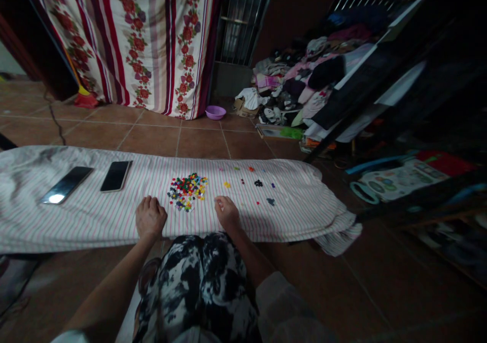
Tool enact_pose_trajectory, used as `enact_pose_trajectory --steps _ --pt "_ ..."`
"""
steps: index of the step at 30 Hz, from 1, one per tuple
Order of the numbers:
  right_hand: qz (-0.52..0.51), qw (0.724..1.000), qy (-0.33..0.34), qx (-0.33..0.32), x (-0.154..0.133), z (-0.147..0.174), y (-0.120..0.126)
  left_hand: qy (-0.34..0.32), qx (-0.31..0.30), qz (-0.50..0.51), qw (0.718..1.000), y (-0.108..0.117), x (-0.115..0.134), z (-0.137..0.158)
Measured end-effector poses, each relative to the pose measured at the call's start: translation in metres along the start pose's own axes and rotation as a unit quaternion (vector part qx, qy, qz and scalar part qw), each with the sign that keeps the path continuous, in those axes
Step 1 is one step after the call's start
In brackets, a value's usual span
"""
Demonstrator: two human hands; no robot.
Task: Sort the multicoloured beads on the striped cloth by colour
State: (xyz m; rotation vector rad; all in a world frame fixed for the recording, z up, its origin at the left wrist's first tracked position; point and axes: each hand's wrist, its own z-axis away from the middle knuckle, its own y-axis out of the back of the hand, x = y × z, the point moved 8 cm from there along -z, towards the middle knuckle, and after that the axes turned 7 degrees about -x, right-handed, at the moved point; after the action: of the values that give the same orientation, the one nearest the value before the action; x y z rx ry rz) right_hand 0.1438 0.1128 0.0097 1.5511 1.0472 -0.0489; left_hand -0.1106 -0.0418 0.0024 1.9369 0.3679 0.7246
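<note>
A pile of small multicoloured beads (187, 191) lies loose on a striped cloth (114, 216). Just left of the pile, my left hand (151, 217) rests on the cloth, its fingers laid forward and slightly bent, holding nothing visible. To the pile's right, my right hand (228, 213) is closed, thumb and fingertips together; whatever is between them is too small to make out. Beyond it sit little groups sorted by colour: yellow beads (227, 184), black beads (258, 183), grey beads (270, 201), orange beads (251, 169) and a few red ones (257, 203).
Two phones, a tilted one (67, 184) and a dark one (116, 176), lie at the left of the cloth. Behind are a floral curtain (152, 43), a purple basin (215, 112) and a heap of clothes (297, 79). A printed board (395, 178) stands at right.
</note>
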Motion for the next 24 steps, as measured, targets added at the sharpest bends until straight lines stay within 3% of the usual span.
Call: enact_pose_trajectory --steps 5,10,24 --pt "0.007 0.998 -0.046 0.045 0.029 0.003 0.024 -0.006 -0.002 -0.005 1.0 0.0 0.0 -0.001" --pt "0.012 0.995 -0.092 0.043 0.052 0.005 0.03 -0.013 0.013 -0.011 1.0 0.0 0.0 0.0" --pt "0.044 0.993 -0.108 -0.005 0.056 0.009 0.015 -0.006 0.008 -0.023 1.0 0.001 0.001 0.0"
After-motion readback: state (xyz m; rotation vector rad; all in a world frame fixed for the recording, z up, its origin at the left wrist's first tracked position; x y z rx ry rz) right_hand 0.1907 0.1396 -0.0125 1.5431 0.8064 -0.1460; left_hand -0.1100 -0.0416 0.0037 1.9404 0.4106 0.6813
